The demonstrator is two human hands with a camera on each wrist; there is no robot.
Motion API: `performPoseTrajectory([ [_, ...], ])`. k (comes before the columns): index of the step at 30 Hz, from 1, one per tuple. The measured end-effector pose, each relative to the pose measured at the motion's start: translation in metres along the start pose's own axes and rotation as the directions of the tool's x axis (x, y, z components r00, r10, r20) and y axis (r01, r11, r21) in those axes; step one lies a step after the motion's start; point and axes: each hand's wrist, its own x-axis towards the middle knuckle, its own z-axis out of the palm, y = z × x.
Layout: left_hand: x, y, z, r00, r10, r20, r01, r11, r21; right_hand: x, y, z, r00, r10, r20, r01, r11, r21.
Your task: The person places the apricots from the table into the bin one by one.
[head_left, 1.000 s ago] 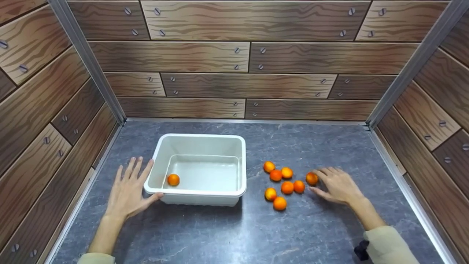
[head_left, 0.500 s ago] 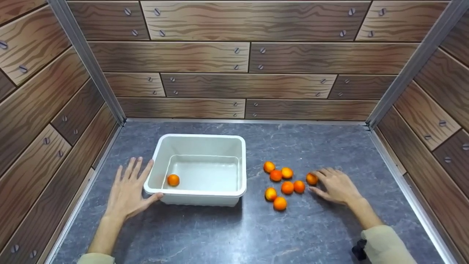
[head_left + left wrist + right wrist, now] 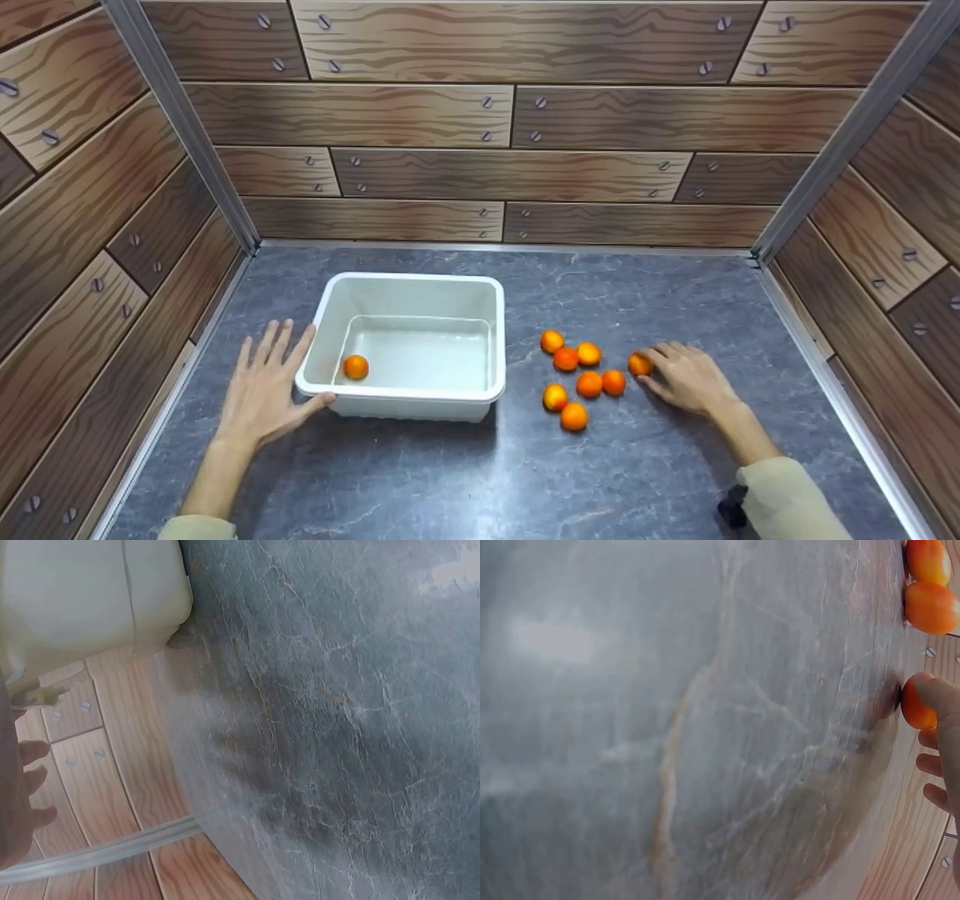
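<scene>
A white plastic tub (image 3: 420,394) stands left of the middle, one small round orange fruit (image 3: 355,367) in its near left corner. My left hand (image 3: 259,397) is spread flat at the tub's left side, its index finger and thumb at the rim. On the right, my right hand (image 3: 690,381) pinches another small orange fruit (image 3: 640,364) between thumb and fingertips. The right wrist view shows the thumb (image 3: 934,694) lying against this fruit (image 3: 915,709), with the other fingers behind it. In the left wrist view, the tub (image 3: 67,600) hides part of the left hand.
Several more orange fruits (image 3: 589,384) lie loosely grouped between the tub and my right hand. The dark grey marbled tabletop (image 3: 420,480) is bounded by wood-patterned walls (image 3: 420,172) at the back and both sides, with metal strips along the edges.
My right thumb has closed in toward the fruit at my fingertips, and the forearm has shifted slightly left. The left hand and the tub have stayed in place.
</scene>
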Motion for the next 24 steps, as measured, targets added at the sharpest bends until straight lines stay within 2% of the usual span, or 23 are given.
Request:
performPoseTrajectory([
  [18,0.0011,0.0001,0.0000,1.000,0.007,-0.005,-0.007,1.000,0.014,0.0019,0.0033,0.0020,1.000,0.000,0.006,0.000,1.000,0.006],
  [24,0.0002,0.0001,0.0002,1.000,-0.008,0.003,0.008,1.000,-0.011,0.0027,0.0026,0.0001,1.000,0.007,0.022,-0.007,1.000,0.004],
])
